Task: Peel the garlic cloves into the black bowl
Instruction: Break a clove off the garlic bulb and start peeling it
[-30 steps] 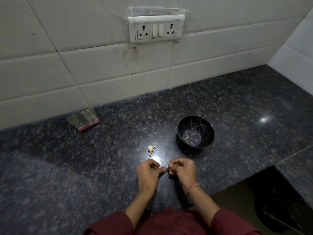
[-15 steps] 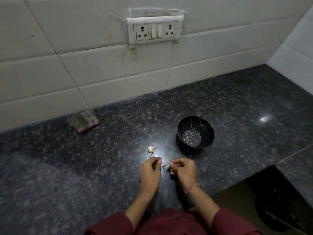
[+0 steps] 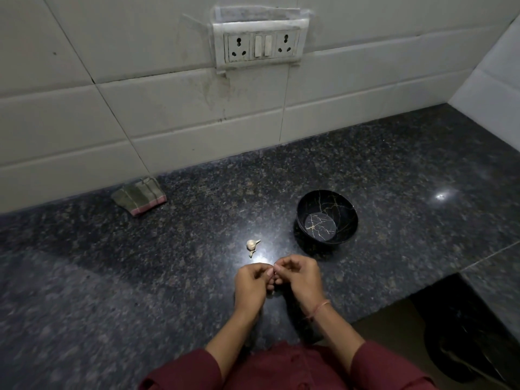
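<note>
My left hand (image 3: 251, 285) and my right hand (image 3: 302, 278) meet over the dark granite counter (image 3: 140, 277), fingertips pinching a small garlic clove (image 3: 273, 273) that is almost hidden between them. A whole garlic clove with a bit of skin (image 3: 252, 245) lies on the counter just beyond my left hand. The black bowl (image 3: 327, 220), patterned with thin gold cracks, stands to the right of that clove and beyond my right hand. I see nothing inside it.
A folded grey cloth with a pink edge (image 3: 139, 195) lies at the back left against the tiled wall. A socket panel (image 3: 260, 46) sits on the wall. The counter's front edge steps back at the right (image 3: 422, 288), with a dark floor object (image 3: 472, 347) below.
My two hands have drawn closer together, fingertips now touching around the clove. The loose clove and the bowl have not moved.
</note>
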